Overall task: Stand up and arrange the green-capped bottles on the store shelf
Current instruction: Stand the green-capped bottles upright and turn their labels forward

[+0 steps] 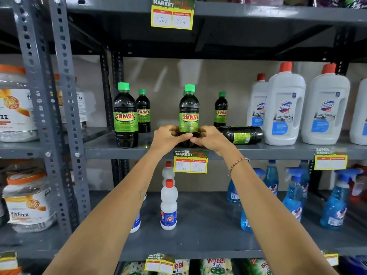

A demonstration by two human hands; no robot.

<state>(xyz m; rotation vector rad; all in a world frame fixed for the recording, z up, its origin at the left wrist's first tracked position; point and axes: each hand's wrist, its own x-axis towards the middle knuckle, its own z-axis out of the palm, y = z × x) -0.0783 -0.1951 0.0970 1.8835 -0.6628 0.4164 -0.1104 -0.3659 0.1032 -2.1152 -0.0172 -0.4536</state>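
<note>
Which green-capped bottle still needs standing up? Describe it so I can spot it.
Look at the middle grey shelf, right of both hands. Between the held bottle and the big white jugs lies one dark bottle. Unlike its upright neighbours, it lies on its side.

- My left hand [169,136] and right hand [211,138] cover the base of the upright green-capped bottle [188,112]; whether it rests on the shelf [278,150] cannot be told.
- A second green cap just behind its neck; that bottle's body is hidden.
- Lying bottle [241,134]: cap end hidden behind my right hand, label print too small to read.
- Small print under "SUNNY" on the labels: unreadable.
- Middle price tag [190,161]: top left corner covered by my wrists.
- Rightmost white jug [359,114] cut by the frame edge.
- Jars [15,108] at left cut by the edge and partly behind the upright.
</note>
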